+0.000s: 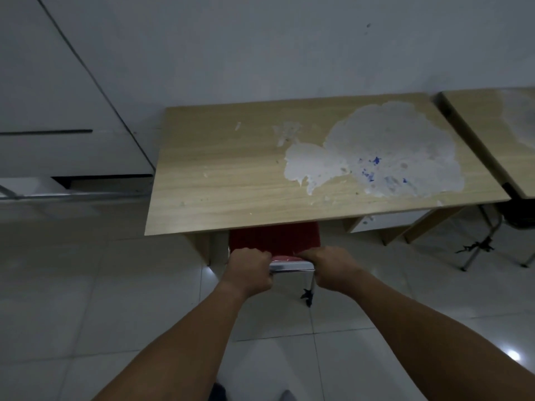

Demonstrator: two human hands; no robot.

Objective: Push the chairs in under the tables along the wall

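A red chair (275,238) with a chrome frame stands at the front edge of a light wooden table (231,183) set against the wall. Most of its seat lies under the tabletop. My left hand (250,269) grips the left end of the chair's chrome back rail. My right hand (333,267) grips the right end of the same rail. Both arms stretch forward. One chrome leg with a black foot shows below the rail. The tabletop has a large white worn patch with blue specks.
A second wooden table (492,134) stands to the right along the wall, with a dark chair (515,218) on metal legs at it. A white cabinet (58,111) stands to the left. The floor is glossy white tile.
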